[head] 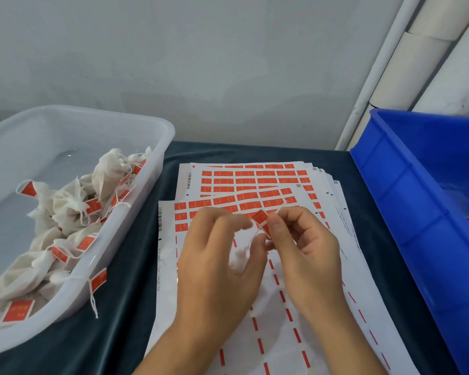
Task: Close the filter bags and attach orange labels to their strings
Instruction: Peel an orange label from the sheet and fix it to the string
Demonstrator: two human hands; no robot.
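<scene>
Presently, findings as follows:
Left hand: the left hand [217,255] is raised over the middle of the label sheets [257,185], thumb and forefinger pinched on the string [255,234], the other fingers curled around what appears to be a filter bag [238,257]
Right hand: the right hand [303,247] meets the left at the fingertips, thumb and forefinger clamped on the orange label [260,216]
Key relation: the label sits between the two hands, at the fingertips, slightly nearer the right hand; its long axis runs obliquely, from lower right towards the far left, and the string crosses beneath it
Judged step: folding the label around the string; pressing it closed seems to remain
Finished bags: labelled bags lie heaped in the clear tub [157,136] at the left edge of the bench [136,280], one label hanging over its rim
Blue crate: stands at the right edge of the bench [406,201], contents mostly out of view
Hidden: the held bag is largely covered by the left palm; whether it is drawn shut cannot be told
Unclear: whether the label's adhesive faces already touch; a loose string end shows above the right forefinger
</scene>
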